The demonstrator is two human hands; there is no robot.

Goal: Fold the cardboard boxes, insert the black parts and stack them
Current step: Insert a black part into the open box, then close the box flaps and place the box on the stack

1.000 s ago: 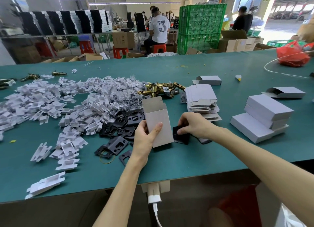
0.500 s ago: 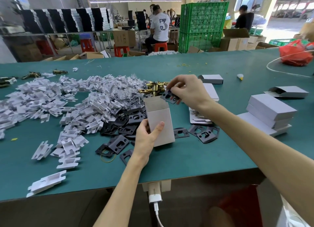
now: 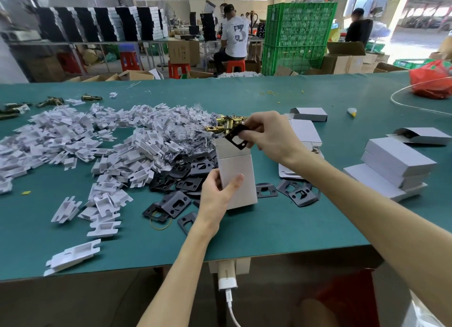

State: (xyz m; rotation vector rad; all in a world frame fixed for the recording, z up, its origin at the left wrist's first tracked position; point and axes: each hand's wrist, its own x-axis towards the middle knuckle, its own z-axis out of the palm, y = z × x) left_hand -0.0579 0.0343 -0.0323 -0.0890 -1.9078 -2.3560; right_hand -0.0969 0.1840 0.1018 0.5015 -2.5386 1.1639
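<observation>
On my feed the right hand (image 3: 269,135) has its thumb and fingertips curled into a pinch on one black plate (image 3: 236,137), gripping its upper right corner. The plate hangs tilted just above the open top of the cardboard box (image 3: 236,177), its lower edge overlapping the raised top flap. I can't quite tell whether it already touches the flap or sits just clear of it.

The left hand (image 3: 217,194) grips the box upright from its left side. Its thumb (image 3: 233,182) lies across the front face and its fingers are wrapped behind, out of my sight. The bottom of the box is down near the green table (image 3: 269,228).

Just left of the box is the heap of black plates (image 3: 186,177), and a few loose plates (image 3: 298,192) lie to its right, beneath the right forearm. A yellow rubber band (image 3: 160,222) lies at the near edge of the heap. Behind the right hand sit brass latches (image 3: 227,124), and past the wrist a stack of flat box blanks (image 3: 303,135).

Further left spreads a large scatter of white inserts (image 3: 85,140). On the right side of the table is the stack of closed boxes (image 3: 396,165), with an open-ended box (image 3: 420,135) lying behind it. A red bag (image 3: 433,82) rests at the far right corner.
</observation>
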